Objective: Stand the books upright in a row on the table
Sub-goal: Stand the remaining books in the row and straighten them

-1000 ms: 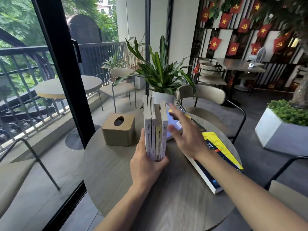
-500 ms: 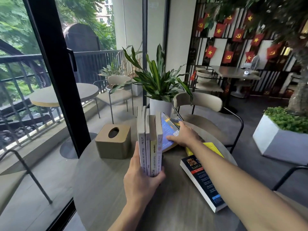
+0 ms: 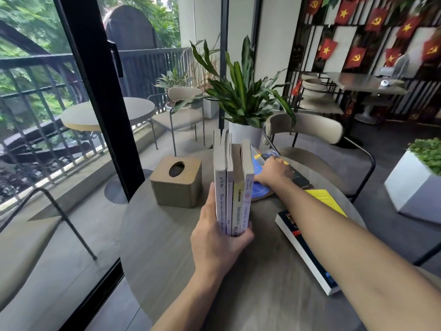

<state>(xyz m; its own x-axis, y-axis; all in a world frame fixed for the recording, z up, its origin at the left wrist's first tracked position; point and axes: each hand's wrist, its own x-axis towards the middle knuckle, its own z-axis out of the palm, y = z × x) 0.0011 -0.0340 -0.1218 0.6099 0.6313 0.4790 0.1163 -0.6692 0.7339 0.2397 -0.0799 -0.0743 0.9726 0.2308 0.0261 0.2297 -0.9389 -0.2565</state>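
Grey round table [image 3: 167, 259]: left hand [image 3: 218, 244] clamps four upright books [image 3: 232, 187]; right hand [image 3: 273, 172] grips one blue book [image 3: 261, 189].

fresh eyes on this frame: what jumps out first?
The upright books at the round table's centre, clamped by the left hand. Just behind them, the right hand grips a tilted blue book. A dark-covered book lies flat at the right edge, and a tissue box sits left of the row.
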